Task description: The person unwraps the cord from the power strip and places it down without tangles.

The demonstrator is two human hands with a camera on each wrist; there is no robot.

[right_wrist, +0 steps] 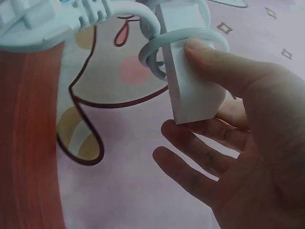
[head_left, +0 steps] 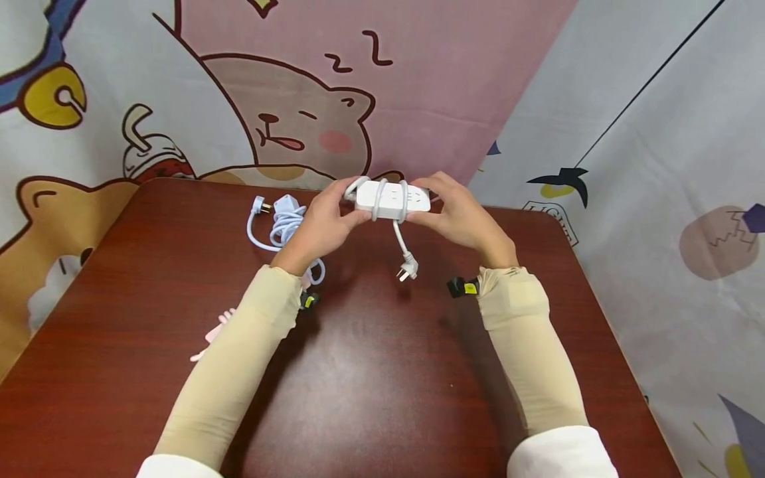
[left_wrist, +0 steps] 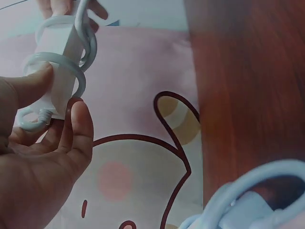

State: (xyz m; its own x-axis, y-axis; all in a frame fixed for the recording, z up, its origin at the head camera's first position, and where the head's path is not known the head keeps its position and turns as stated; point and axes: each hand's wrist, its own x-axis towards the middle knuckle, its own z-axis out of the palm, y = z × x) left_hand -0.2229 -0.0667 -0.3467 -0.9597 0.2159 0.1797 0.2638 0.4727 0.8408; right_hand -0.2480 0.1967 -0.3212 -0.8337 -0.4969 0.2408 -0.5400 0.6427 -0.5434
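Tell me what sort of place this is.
Probably a makeshift indoor workspace: a reddish-brown table stands in front of cartoon-printed cloth, a cord-wrapped power strip is held up, and a coiled pale cord lies on the table.

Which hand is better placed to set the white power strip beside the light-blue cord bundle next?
Probably the left hand: it holds the power strip at the end nearer the cord bundle. The right hand holds the farther end.

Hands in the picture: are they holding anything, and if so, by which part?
Yes, a white power strip with its cord wrapped round it: the left hand grips one end, the right hand the other.
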